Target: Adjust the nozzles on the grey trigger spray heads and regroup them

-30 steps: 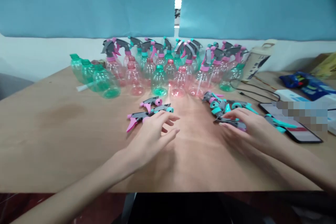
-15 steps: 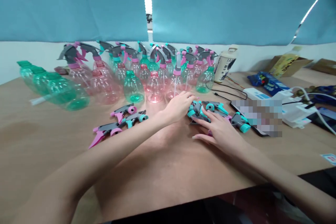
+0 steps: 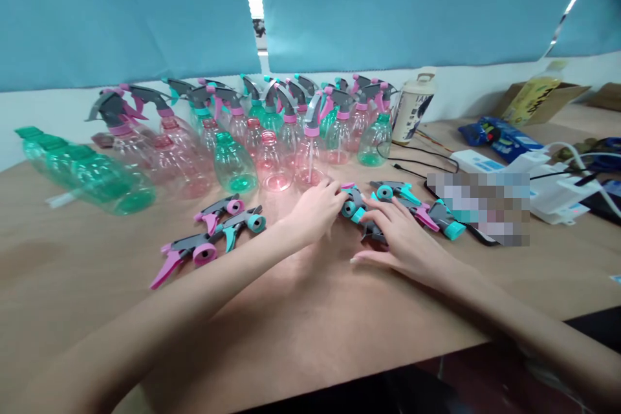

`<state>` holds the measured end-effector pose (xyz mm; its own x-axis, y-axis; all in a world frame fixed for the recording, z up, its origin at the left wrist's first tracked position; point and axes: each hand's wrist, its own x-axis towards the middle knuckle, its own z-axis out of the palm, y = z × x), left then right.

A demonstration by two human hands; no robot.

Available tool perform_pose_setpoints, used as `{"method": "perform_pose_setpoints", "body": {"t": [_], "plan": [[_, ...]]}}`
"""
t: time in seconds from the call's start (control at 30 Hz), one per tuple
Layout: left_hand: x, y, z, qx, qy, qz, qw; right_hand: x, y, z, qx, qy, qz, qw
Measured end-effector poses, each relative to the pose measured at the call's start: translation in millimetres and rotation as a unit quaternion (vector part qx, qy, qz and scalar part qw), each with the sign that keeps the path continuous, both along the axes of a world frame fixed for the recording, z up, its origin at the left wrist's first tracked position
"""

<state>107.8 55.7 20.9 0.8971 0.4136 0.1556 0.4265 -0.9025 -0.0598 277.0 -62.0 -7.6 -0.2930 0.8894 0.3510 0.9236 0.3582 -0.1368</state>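
My left hand [image 3: 317, 212] is at the left edge of a loose pile of grey, teal and pink trigger spray heads [image 3: 353, 197]. Its fingers are bent and close together around the near end of one spray head; the fingertips are partly hidden. Over the right part of the same pile rests my right hand [image 3: 407, 233], palm down, fingers spread and thumb apart, touching spray heads underneath. To the left of my left forearm lie three more trigger spray heads, one teal [image 3: 239, 228] and two pink, one of them the nearer pink one [image 3: 187, 252].
Behind stand pink and green clear bottles, some fitted with spray heads [image 3: 312, 118], others uncapped like the green bottle [image 3: 235, 165]. Several green bottles [image 3: 129, 191] lean at left. To the right are a phone [image 3: 480, 217], power strip [image 3: 557, 187], black cable [image 3: 436, 158] and white jug [image 3: 412, 107].
The view has turned slightly, shifting the bottles left in it. My right hand has moved a little right over the pile; my left fingers have curled down more at the pile's edge.
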Motion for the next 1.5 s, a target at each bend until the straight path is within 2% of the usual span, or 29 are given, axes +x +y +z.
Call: {"method": "perform_pose_setpoints", "body": {"t": [0.2,0.33,0.47,0.63,0.83,0.93,1.03,1.2,1.27,1.37,1.5], "plan": [[-12.2,4.2,-0.1,0.002,0.006,0.014,1.0,-10.6,21.3,18.6,-0.06,0.047,0.024,0.997],[-15.6,7.9,-1.6,0.003,0.006,0.001,1.0,-14.5,37.3,17.7,-0.081,0.043,0.017,0.996],[-18.2,1.2,-2.2,0.01,0.003,-0.001,1.0,-16.0,37.9,6.8,-0.033,0.006,-0.012,0.999],[-24.7,-14.1,-3.8,0.019,0.008,-0.001,1.0,-10.7,32.7,1.1,0.005,-0.046,0.005,0.999],[-47.4,-28.4,-6.8,0.011,-0.017,0.064,0.998,-0.4,37.5,-3.7,0.039,-0.085,-0.015,0.996],[-64.7,-33.4,-9.4,-0.017,-0.043,0.093,0.995,0.8,38.6,-6.8,0.047,-0.094,-0.035,0.994],[-78.8,-38.0,-8.6,-0.083,-0.083,0.11,0.987,-0.1,38.9,-7.1,0.046,-0.117,-0.064,0.99],[-91.6,-53.5,-1.1,-0.153,-0.165,0.138,0.965,-6.1,41.5,5.9,0.027,-0.117,-0.11,0.987],[-95.8,-62.3,-0.3,-0.154,-0.208,0.15,0.954,-14.0,42.1,17.2,0.018,-0.078,-0.083,0.993],[-102.1,-73.6,-3.7,-0.177,-0.255,0.169,0.936,-34.6,39.2,36.1,-0.009,0.042,0.021,0.999],[-106.8,-80.3,-12.0,-0.258,-0.294,0.195,0.899,-66.3,28.5,46.4,-0.036,0.185,0.131,0.973]]}}
